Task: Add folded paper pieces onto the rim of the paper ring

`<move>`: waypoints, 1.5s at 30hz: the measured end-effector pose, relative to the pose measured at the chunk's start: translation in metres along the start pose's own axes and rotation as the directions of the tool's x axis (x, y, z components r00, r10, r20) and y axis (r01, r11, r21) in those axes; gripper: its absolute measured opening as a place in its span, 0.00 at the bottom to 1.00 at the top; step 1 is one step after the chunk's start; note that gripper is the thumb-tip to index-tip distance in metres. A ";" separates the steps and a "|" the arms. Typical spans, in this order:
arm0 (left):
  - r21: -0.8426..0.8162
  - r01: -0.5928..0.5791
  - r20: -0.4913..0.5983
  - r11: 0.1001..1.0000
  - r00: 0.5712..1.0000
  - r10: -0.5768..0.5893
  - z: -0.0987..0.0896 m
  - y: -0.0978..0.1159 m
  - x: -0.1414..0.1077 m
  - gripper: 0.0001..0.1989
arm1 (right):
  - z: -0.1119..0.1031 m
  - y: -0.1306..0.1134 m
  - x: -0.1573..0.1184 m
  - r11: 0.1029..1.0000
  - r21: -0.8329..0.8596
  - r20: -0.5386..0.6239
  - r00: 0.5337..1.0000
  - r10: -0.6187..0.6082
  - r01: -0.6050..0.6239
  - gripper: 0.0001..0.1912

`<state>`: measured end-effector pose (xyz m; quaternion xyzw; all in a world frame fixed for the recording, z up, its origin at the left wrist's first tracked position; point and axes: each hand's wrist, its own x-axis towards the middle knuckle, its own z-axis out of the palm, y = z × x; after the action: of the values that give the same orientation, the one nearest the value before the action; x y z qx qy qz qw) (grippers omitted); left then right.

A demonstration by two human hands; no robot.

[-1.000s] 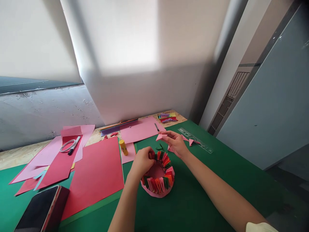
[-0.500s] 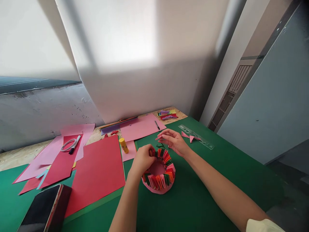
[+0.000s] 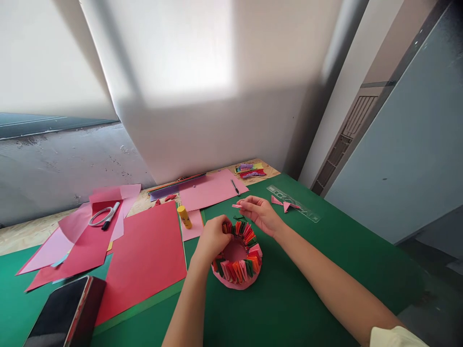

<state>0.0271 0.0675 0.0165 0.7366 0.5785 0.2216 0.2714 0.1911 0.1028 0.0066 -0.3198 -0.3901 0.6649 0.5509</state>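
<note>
A round paper piece [image 3: 237, 280] with a pink base and a ring of folded red, orange, pink and green strips sits on the green table mat [image 3: 289, 299]. My left hand [image 3: 216, 237] is closed on the ring's upper left edge, thumb over the folds. Above the ring, my right hand [image 3: 261, 214] pinches a small folded pink paper strip [image 3: 237, 206] between thumb and fingers. Several pink folded pieces [image 3: 286, 206] lie right of my right hand, by a clear ruler [image 3: 307, 212]. A dark green strip [image 3: 239, 219] lies just behind the ring.
A yellow glue stick [image 3: 184, 217] stands left of my left hand on pink paper. Red sheets [image 3: 148, 260], a pen with a white cord [image 3: 110, 217] and a black box-like device [image 3: 61, 313] are at the left. A craft knife [image 3: 235, 187] lies behind.
My right hand has shifted slightly, and the pink strip in it now points left, nearly level. The sheets at the far left have lifted and curled. My left hand stays on the ring.
</note>
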 end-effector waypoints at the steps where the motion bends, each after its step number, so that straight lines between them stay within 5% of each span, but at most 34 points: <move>1: 0.002 0.004 0.000 1.000 1.000 -0.004 0.000 0.000 0.000 0.09 | 0.000 0.000 0.000 1.000 -0.006 -0.003 1.000 0.000 0.000 0.12; 11: 0.014 0.003 -0.003 1.000 1.000 -0.003 0.000 0.001 0.000 0.09 | -0.004 -0.004 0.002 0.997 0.032 -0.107 0.992 0.070 -0.067 0.19; 15: 0.015 -0.002 -0.003 1.000 1.000 0.002 0.000 0.001 -0.001 0.09 | -0.007 -0.005 0.003 0.998 0.015 -0.162 0.984 0.067 -0.065 0.14; 22: 0.027 0.005 0.005 1.000 1.000 -0.005 -0.001 0.000 0.000 0.09 | 0.003 -0.004 -0.004 0.970 -0.206 -0.041 0.989 -0.139 0.128 0.16; 29: 0.007 -0.008 0.003 1.000 1.000 0.008 0.000 0.001 -0.002 0.06 | 0.003 0.005 -0.006 0.917 -0.360 0.086 0.985 -0.153 0.174 0.12; 45: 0.001 0.002 -0.052 1.000 0.999 -0.002 -0.001 0.001 -0.002 0.02 | 0.001 0.015 -0.005 0.876 -0.472 0.007 0.994 -0.113 0.103 0.14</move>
<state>0.0265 0.0652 0.0180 0.7301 0.5862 0.2401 0.2561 0.1841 0.0964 -0.0063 -0.4288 -0.5514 0.5151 0.4967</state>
